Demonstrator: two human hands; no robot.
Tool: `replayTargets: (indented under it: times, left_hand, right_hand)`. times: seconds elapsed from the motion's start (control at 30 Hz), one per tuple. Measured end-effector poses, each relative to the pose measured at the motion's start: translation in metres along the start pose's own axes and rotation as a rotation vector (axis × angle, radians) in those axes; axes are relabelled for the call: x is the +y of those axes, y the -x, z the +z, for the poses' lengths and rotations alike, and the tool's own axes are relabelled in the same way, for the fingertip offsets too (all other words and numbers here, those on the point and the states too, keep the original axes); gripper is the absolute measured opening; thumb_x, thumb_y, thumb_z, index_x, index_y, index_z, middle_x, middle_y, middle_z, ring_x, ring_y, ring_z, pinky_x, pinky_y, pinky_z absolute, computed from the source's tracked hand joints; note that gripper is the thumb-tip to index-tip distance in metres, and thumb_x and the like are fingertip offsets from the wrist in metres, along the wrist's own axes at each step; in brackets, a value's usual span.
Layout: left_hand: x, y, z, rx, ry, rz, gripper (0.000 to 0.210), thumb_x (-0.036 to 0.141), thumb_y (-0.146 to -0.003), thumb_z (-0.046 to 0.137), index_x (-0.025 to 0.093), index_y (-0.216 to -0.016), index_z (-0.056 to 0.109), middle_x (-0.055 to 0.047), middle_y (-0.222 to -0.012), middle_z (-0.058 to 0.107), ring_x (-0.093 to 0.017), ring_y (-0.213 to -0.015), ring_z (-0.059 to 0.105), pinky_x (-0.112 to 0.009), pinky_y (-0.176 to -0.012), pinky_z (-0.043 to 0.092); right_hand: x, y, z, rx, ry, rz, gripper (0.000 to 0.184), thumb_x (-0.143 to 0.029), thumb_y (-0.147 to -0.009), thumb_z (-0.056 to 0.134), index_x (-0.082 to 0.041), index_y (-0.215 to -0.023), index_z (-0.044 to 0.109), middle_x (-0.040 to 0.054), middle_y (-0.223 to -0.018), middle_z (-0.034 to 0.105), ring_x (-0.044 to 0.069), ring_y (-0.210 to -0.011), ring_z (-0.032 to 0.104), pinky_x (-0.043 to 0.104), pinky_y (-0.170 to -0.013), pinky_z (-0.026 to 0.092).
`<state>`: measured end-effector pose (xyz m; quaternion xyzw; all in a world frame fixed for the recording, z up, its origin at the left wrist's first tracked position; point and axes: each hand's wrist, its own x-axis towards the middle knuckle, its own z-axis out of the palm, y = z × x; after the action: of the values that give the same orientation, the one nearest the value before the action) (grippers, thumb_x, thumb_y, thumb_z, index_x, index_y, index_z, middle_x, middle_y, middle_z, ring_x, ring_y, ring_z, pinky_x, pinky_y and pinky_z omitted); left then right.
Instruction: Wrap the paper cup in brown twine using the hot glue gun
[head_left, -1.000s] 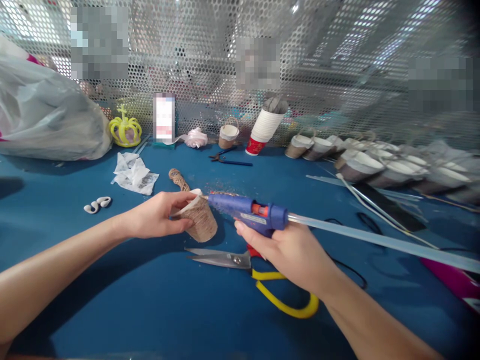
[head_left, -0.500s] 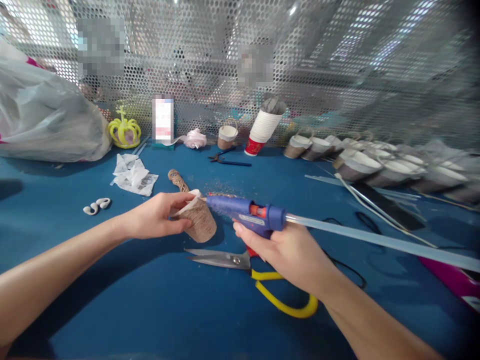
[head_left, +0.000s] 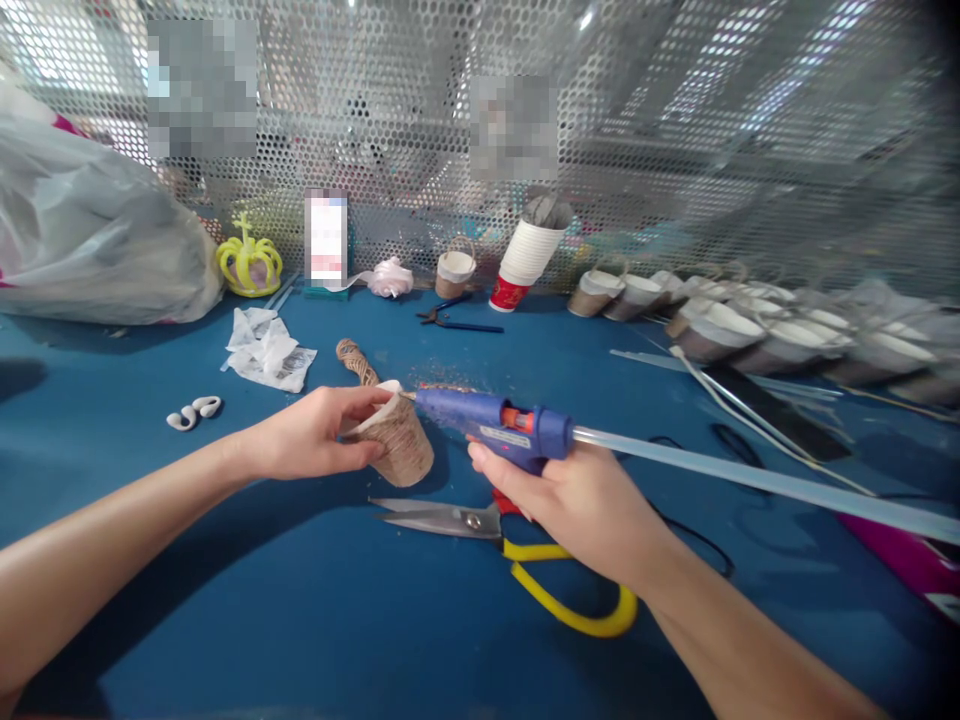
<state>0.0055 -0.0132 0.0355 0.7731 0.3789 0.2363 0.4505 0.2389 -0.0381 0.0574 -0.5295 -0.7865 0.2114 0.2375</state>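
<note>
The left hand pinches a rough brown cup [head_left: 405, 450] near its rim, tilted over the blue table [head_left: 300, 610]. The right hand [head_left: 581, 500] grips a blue glue gun [head_left: 469, 415] — nozzle right at the cup's rim, long glue stick [head_left: 720, 473] trailing behind. Yellow-handled scissors [head_left: 442, 518] lie nearer the person; beyond — brown cord [head_left: 355, 360], then pliers [head_left: 472, 326].

- Cup [head_left: 403, 446], seven o'clock: rough, matt, fibrous outside, smoother white rim
- Glue gun [head_left: 465, 408], at the clock's centre: smooth blue plastic
- Glue stick [head_left: 750, 475], four o'clock: glossy, translucent
- Scissors [head_left: 469, 521], six o'clock: shiny metal blades, smooth yellow handles
- Bag [head_left: 97, 225], ten o'clock: thin, creased, glossy plastic
- Wall [head_left: 375, 110], twelve o'clock: perforated metal
</note>
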Motion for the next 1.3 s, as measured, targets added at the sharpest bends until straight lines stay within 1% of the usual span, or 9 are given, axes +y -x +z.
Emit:
replayTargets:
  times: [0.2, 0.37, 0.63, 0.8, 0.93, 1.0, 1.17, 1.23, 1.3]
  left_hand:
    - [0.001, 0.000, 0.000, -0.001, -0.002, -0.017, 0.028, 0.021, -0.077, 0.053, 0.011, -0.104, 0.053, -0.005, -0.093, 0.068, -0.018, -0.090, 0.062, -0.019, -0.068, 0.050]
    - [0.002, 0.000, 0.000, 0.003, 0.001, -0.017, 0.026, 0.019, -0.077, 0.052, 0.012, -0.102, 0.053, -0.005, -0.094, 0.068, -0.017, -0.090, 0.062, -0.016, -0.062, 0.048]
    - [0.002, 0.000, 0.000, -0.009, -0.013, -0.021, 0.027, 0.021, -0.077, 0.052, 0.012, -0.103, 0.053, -0.005, -0.093, 0.068, -0.018, -0.090, 0.062, -0.017, -0.063, 0.049]
    - [0.000, 0.001, 0.000, -0.006, -0.010, -0.017, 0.028, 0.020, -0.077, 0.053, 0.012, -0.104, 0.053, -0.005, -0.093, 0.068, -0.017, -0.089, 0.063, -0.015, -0.060, 0.048]
    - [0.001, 0.000, 0.000, 0.006, -0.023, -0.018, 0.030, 0.019, -0.077, 0.053, 0.011, -0.105, 0.053, -0.006, -0.095, 0.069, -0.016, -0.087, 0.063, -0.016, -0.063, 0.048]
    - [0.002, 0.000, 0.000, 0.011, -0.027, -0.018, 0.033, 0.020, -0.077, 0.053, 0.011, -0.109, 0.052, -0.005, -0.096, 0.069, -0.016, -0.087, 0.063, -0.018, -0.066, 0.049]
    - [0.001, 0.000, 0.000, 0.011, -0.023, -0.019, 0.039, 0.019, -0.076, 0.053, 0.010, -0.114, 0.051, -0.006, -0.097, 0.068, -0.016, -0.086, 0.063, -0.020, -0.069, 0.049]
    - [-0.002, 0.000, -0.001, 0.017, -0.024, -0.027, 0.040, 0.020, -0.076, 0.053, 0.010, -0.114, 0.051, -0.006, -0.097, 0.068, -0.017, -0.087, 0.062, -0.022, -0.071, 0.049]
    - [-0.004, 0.000, -0.001, 0.023, -0.025, -0.032, 0.041, 0.023, -0.076, 0.053, 0.009, -0.115, 0.051, -0.007, -0.098, 0.067, -0.018, -0.088, 0.061, -0.025, -0.074, 0.049]
  right_hand:
    - [0.002, 0.000, 0.000, -0.009, -0.007, 0.021, 0.022, -0.034, -0.079, 0.051, -0.020, -0.063, 0.060, 0.0006, -0.058, 0.067, 0.017, -0.054, 0.062, 0.027, -0.054, 0.049]
    - [0.000, 0.000, 0.000, -0.012, 0.002, 0.017, 0.023, -0.034, -0.078, 0.051, -0.019, -0.064, 0.061, 0.0016, -0.059, 0.067, 0.018, -0.056, 0.063, 0.027, -0.055, 0.049]
    - [-0.001, -0.001, -0.001, 0.000, -0.019, 0.006, 0.021, -0.033, -0.077, 0.052, -0.021, -0.062, 0.061, 0.0008, -0.058, 0.067, 0.018, -0.054, 0.063, 0.026, -0.052, 0.049]
    - [0.001, 0.002, -0.002, -0.027, -0.055, 0.011, 0.021, -0.034, -0.078, 0.052, -0.021, -0.063, 0.061, 0.0005, -0.058, 0.067, 0.018, -0.055, 0.063, 0.026, -0.053, 0.050]
    - [0.002, 0.004, -0.003, -0.091, -0.093, 0.076, 0.022, -0.035, -0.079, 0.051, -0.020, -0.069, 0.063, 0.0017, -0.059, 0.066, 0.017, -0.055, 0.061, 0.025, -0.048, 0.047]
    - [0.000, 0.003, -0.004, -0.100, -0.138, 0.096, 0.022, -0.035, -0.079, 0.051, -0.018, -0.070, 0.062, 0.0007, -0.055, 0.062, 0.015, -0.049, 0.057, 0.024, -0.045, 0.045]
    - [0.002, -0.005, -0.011, -0.137, -0.391, 0.114, 0.020, -0.035, -0.079, 0.054, -0.016, -0.075, 0.058, -0.0073, -0.039, 0.043, 0.009, -0.037, 0.043, 0.023, -0.043, 0.040]
    - [0.009, -0.011, -0.015, -0.098, -0.464, 0.123, 0.021, -0.036, -0.078, 0.056, -0.016, -0.071, 0.056, -0.0069, -0.040, 0.044, 0.008, -0.038, 0.042, 0.022, -0.044, 0.039]
    - [0.019, -0.021, -0.018, -0.007, -0.480, 0.160, 0.025, -0.039, -0.075, 0.060, -0.015, -0.068, 0.055, -0.0031, -0.049, 0.052, 0.009, -0.046, 0.048, 0.021, -0.046, 0.039]
